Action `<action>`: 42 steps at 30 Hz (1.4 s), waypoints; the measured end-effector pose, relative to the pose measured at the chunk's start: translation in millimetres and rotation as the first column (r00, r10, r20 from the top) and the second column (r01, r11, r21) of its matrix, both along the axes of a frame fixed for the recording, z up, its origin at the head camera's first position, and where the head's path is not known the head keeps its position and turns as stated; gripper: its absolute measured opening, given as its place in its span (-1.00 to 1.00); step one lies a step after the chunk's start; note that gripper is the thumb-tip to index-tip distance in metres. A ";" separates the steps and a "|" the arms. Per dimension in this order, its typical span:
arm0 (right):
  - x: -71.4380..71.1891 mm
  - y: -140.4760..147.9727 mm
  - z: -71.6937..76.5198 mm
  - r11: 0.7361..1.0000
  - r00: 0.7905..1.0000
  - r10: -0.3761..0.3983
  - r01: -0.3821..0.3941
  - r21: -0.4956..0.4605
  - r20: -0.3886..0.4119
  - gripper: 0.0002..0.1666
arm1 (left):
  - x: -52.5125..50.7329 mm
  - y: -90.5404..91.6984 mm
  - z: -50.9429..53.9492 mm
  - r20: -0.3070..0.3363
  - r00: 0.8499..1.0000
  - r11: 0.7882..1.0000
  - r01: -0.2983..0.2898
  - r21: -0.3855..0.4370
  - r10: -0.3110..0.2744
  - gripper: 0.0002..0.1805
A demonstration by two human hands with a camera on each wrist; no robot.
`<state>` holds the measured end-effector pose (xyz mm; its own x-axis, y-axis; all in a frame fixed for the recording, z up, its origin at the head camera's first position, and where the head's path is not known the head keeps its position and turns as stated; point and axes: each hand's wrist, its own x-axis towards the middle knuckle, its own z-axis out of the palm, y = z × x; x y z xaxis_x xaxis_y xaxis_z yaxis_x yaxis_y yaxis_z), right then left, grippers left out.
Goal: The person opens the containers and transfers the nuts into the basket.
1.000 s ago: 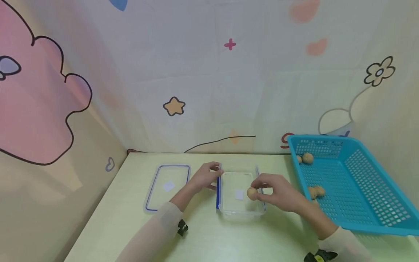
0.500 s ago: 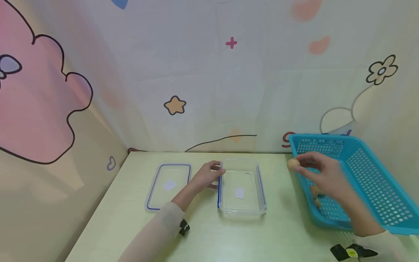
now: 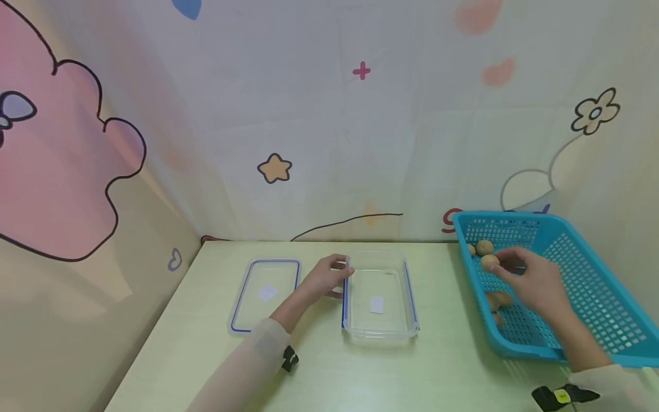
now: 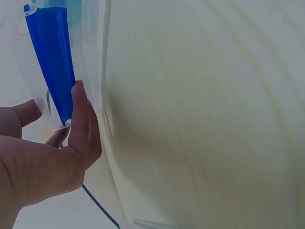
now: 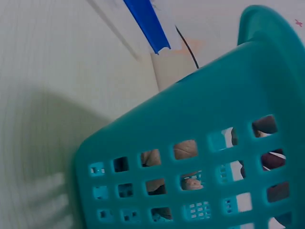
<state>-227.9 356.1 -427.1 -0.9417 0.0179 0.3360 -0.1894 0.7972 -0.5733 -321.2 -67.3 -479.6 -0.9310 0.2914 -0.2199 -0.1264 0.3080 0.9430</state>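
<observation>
My right hand pinches a round brown walnut between thumb and fingertips, inside the left part of the blue basket. Several other walnuts lie along the basket's left wall. My left hand grips the left side of a clear plastic box, thumb at the rim and fingers outside. In the left wrist view, that hand touches the box's blue latch flap. In the right wrist view the basket wall hides most of the right hand.
A clear lid with a blue seal lies flat left of the box. A small white label shows at the box's bottom. The table meets a patterned cloth at the back.
My right hand has carried the walnut from above the clear box rightward, over the basket's rim and into the basket. The left hand keeps its hold on the box.
</observation>
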 end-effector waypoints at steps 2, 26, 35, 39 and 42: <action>-0.6 -0.6 -4.4 1.000 1.000 0.005 -0.006 0.014 0.010 -0.50 | 0.3 0.0 -0.2 0.001 1.000 1.000 0.000 0.001 0.000 -0.38; -8.3 -1.1 -9.1 0.994 0.990 0.057 -0.068 0.083 0.127 -0.45 | 3.6 -2.2 3.0 -0.011 1.000 1.000 -0.018 -0.018 0.018 -0.38; -4.3 -13.4 -2.4 0.991 0.994 0.106 -0.106 0.086 0.004 -0.53 | 3.9 -5.3 1.2 -0.055 0.998 0.999 -0.033 -0.022 0.032 -0.38; 6.8 -32.2 7.8 0.985 0.987 0.156 -0.152 0.081 -0.037 -0.53 | 5.2 -8.5 2.2 -0.108 0.994 0.998 -0.012 -0.069 0.004 -0.35; 16.1 -51.4 16.4 0.974 0.976 0.215 -0.211 0.081 -0.043 -0.42 | 8.8 -14.2 9.6 -0.193 0.980 0.985 0.020 -0.172 -0.053 -0.31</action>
